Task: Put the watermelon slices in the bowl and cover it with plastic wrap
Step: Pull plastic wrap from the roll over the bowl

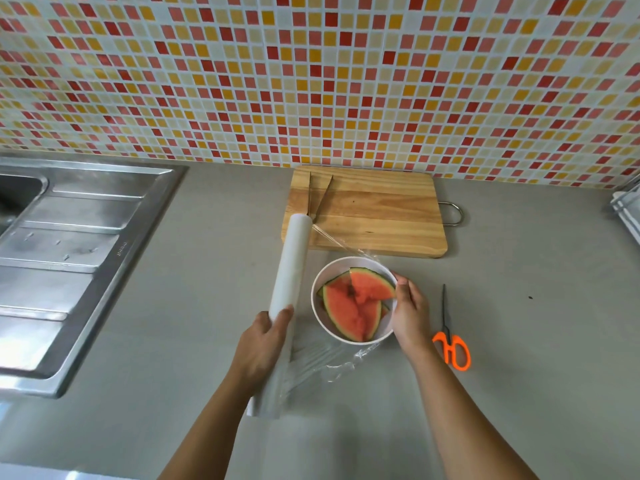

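left hand (265, 336) grips the plastic wrap roll (289, 271) at the bowl's (320, 315) nine o'clock. right hand (410, 313) pinches film at its three o'clock rim, over the watermelon slices (353, 303).

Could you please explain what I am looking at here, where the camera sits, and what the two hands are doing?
There is no machine: a person wears one camera on the head, looking down at their own hands. The left hand grips a roll of plastic wrap; the right hand presses film at the rim of a white bowl holding watermelon slices. On the grey counter lie orange-handled scissors, and a wooden cutting board with metal tongs. A steel sink sits on the left.
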